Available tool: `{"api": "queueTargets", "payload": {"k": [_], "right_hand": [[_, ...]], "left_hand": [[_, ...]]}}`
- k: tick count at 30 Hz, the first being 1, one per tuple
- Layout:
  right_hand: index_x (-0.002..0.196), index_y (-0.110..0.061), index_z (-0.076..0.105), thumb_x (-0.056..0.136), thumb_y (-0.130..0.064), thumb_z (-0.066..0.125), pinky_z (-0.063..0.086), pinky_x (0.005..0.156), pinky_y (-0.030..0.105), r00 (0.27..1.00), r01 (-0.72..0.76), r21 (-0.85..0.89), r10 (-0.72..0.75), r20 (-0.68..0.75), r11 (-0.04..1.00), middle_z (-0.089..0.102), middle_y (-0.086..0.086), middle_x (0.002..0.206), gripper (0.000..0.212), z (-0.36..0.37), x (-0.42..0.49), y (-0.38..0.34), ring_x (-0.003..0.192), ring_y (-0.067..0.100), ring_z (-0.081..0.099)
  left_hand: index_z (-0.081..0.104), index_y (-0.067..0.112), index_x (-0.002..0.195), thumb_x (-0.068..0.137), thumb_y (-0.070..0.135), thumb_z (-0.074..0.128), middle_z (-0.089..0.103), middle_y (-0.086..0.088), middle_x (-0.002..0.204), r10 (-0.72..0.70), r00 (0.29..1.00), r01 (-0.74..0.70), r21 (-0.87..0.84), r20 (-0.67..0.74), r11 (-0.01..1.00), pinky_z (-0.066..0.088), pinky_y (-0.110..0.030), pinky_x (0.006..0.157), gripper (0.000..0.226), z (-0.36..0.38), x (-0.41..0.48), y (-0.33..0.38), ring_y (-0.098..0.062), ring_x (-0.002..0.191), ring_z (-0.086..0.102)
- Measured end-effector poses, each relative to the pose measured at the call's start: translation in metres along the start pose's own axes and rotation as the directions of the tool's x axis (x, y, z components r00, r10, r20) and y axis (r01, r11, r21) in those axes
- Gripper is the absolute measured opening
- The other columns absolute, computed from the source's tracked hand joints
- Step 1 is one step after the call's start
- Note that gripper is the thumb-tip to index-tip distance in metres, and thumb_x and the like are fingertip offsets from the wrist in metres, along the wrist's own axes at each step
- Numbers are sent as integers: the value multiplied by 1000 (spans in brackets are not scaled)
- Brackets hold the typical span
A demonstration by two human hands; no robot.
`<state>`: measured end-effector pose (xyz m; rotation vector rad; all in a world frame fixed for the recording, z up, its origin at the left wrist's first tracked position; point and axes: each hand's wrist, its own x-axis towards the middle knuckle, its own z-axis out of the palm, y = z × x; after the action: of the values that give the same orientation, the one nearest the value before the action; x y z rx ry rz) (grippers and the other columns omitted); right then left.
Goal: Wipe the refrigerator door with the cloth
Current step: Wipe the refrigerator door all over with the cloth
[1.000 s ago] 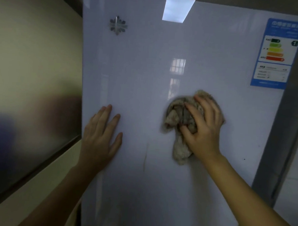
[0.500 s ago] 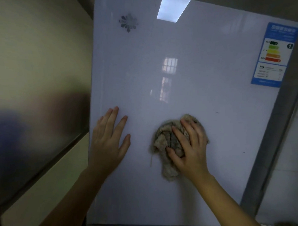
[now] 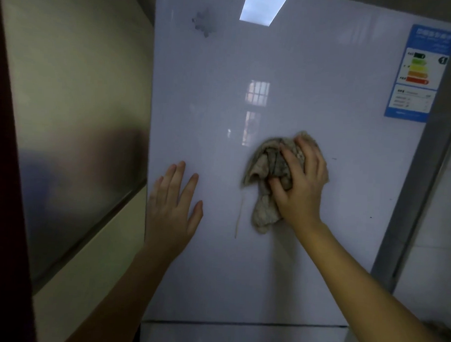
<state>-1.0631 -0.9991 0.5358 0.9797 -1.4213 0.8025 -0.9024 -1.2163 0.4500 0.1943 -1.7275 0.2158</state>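
Grey-brown cloth (image 3: 268, 178) bunched under right hand (image 3: 300, 184), pressed on refrigerator door (image 3: 312, 102) well below energy label (image 3: 417, 73). Left hand (image 3: 172, 207) open, flat on door, holding nothing. Risks: dangling thread leaving streaks; loose tail slipping from grip; strokes upward snagging label's edge.

Brushed-metal panel (image 3: 73, 148): dim, blurred reflections; cream wall (image 3: 90, 276) directly below it, dark red edge (image 3: 1, 187) to its left; white tiled wall (image 3: 438, 232) far to its right; lighting low
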Motion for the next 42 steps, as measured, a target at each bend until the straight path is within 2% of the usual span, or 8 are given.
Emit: {"api": "queueTargets", "payload": {"k": [9, 14, 21, 29, 32, 36, 39, 42], "right_hand": [[139, -13, 66, 89, -28, 74, 33, 118, 62, 912, 329, 33, -326, 247, 944, 53, 18, 152, 52, 18, -83, -27, 143, 39, 43], [138, -15, 67, 85, -27, 74, 32, 121, 55, 896, 364, -7, -348, 274, 932, 53, 16, 152, 54, -1, -87, -5, 142, 36, 44], [142, -15, 60, 82, -23, 70, 31, 119, 61, 970, 159, -3, -156, 186, 987, 48, 18, 153, 61, 10, -68, -19, 141, 40, 42], [139, -15, 65, 92, -21, 68, 31, 121, 58, 882, 382, 32, -375, 286, 924, 55, 16, 151, 48, 1, -103, -5, 141, 35, 46], [142, -18, 57, 84, -23, 68, 30, 121, 53, 930, 293, -26, -279, 241, 956, 53, 18, 151, 59, -20, -77, 20, 141, 38, 43], [143, -12, 58, 84, -19, 70, 25, 124, 47, 994, 39, -65, -32, 108, 997, 45, 19, 155, 61, -41, -33, 52, 144, 39, 38], [146, -16, 55, 87, -23, 62, 30, 121, 54, 989, -145, -51, 147, 37, 988, 40, 14, 159, 61, -48, -19, 63, 147, 37, 35], [151, -20, 49, 87, -27, 59, 27, 123, 54, 985, -167, -35, 169, 43, 985, 36, 13, 161, 64, -47, -32, 61, 150, 37, 32]], "left_hand": [[47, 8, 149, 99, 31, 56, 35, -20, 161, 4, 1000, -3, 25, -9, 1000, 27, -50, 123, 55, 1, -1, 0, -35, 151, 31], [46, 8, 150, 100, 32, 54, 34, -19, 162, -4, 1000, 4, 37, 2, 999, 23, -47, 125, 55, 0, 0, 1, -34, 152, 30], [45, 9, 150, 100, 33, 54, 34, -19, 162, -1, 1000, 0, 63, 8, 998, 24, -48, 124, 57, 0, 0, 1, -34, 152, 30], [43, 9, 151, 100, 36, 51, 31, -20, 163, -11, 999, 6, 128, 39, 992, 27, -57, 121, 58, 0, 0, 6, -36, 152, 30], [43, 9, 152, 101, 37, 50, 31, -21, 163, 3, 999, -7, 100, 36, 995, 27, -58, 121, 59, 0, 7, 13, -38, 152, 29], [43, 11, 152, 102, 38, 48, 29, -19, 164, 48, 998, -50, 67, 37, 997, 26, -60, 121, 57, 3, 26, 25, -37, 153, 27], [42, 12, 152, 102, 39, 46, 28, -18, 165, 58, 998, -60, 56, 39, 997, 25, -59, 121, 57, 6, 42, 38, -36, 154, 25], [41, 12, 153, 102, 40, 45, 27, -18, 165, 68, 996, -71, 53, 54, 996, 25, -58, 122, 58, 11, 52, 46, -36, 154, 25]]}}
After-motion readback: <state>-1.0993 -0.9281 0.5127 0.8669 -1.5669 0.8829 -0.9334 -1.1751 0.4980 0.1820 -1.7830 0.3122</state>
